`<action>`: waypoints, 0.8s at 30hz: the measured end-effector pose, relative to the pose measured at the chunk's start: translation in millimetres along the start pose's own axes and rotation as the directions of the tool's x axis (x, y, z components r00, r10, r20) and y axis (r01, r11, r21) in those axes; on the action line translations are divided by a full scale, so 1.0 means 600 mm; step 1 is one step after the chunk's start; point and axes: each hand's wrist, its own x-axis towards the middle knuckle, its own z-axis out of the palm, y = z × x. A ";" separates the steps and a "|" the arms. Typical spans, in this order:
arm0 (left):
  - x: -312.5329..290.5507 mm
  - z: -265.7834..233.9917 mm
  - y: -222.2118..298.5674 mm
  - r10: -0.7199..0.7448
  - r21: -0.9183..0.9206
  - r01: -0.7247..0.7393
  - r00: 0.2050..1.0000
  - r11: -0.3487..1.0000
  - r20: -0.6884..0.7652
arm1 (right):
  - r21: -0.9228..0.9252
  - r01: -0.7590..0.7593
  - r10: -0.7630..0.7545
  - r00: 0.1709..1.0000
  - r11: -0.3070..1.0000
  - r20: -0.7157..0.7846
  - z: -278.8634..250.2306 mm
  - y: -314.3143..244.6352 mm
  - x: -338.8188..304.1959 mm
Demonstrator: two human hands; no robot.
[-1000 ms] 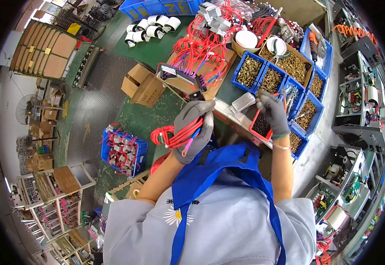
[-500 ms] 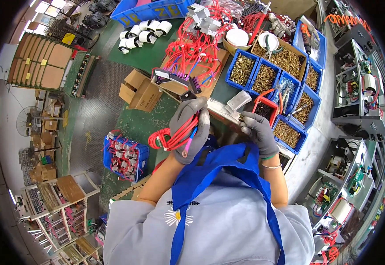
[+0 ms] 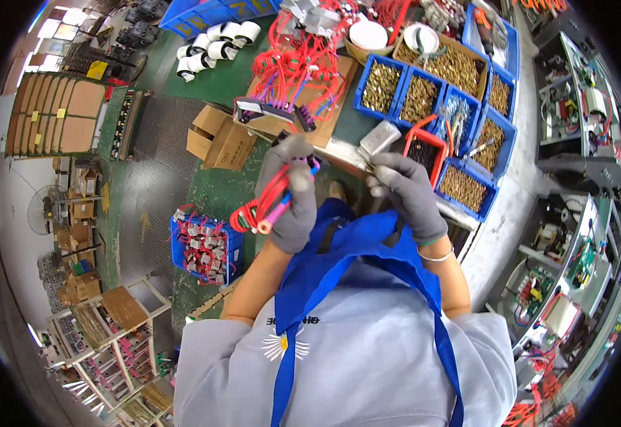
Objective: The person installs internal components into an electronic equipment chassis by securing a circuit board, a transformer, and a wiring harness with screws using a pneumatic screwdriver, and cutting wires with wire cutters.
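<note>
Cables, red, clasped in left hand, right hand half-curled, whether gripping anything unclear.

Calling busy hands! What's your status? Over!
Left hand: holding red wires. Right hand: bunched, grip unclear. Silver box just ahead of it.

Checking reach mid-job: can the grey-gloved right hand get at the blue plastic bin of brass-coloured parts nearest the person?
Probably yes: the right hand is close beside the blue bin, and nothing visible lies across its open top. The hand may be pinching something small, though; I cannot tell.
</note>
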 end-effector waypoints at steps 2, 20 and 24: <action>-0.009 -0.002 -0.013 -0.071 -0.027 0.072 0.997 0.997 0.010 | -0.024 0.060 -0.059 0.997 0.998 0.044 0.033 -0.015 -0.008; -0.018 0.024 -0.009 -0.031 -0.058 0.028 0.999 0.998 -0.039 | -0.156 0.166 -0.160 0.986 0.974 0.050 0.108 0.021 0.010; -0.014 0.028 -0.012 0.011 -0.027 -0.012 1.000 1.000 -0.023 | -0.231 0.217 -0.219 0.976 0.948 0.018 0.107 0.031 0.024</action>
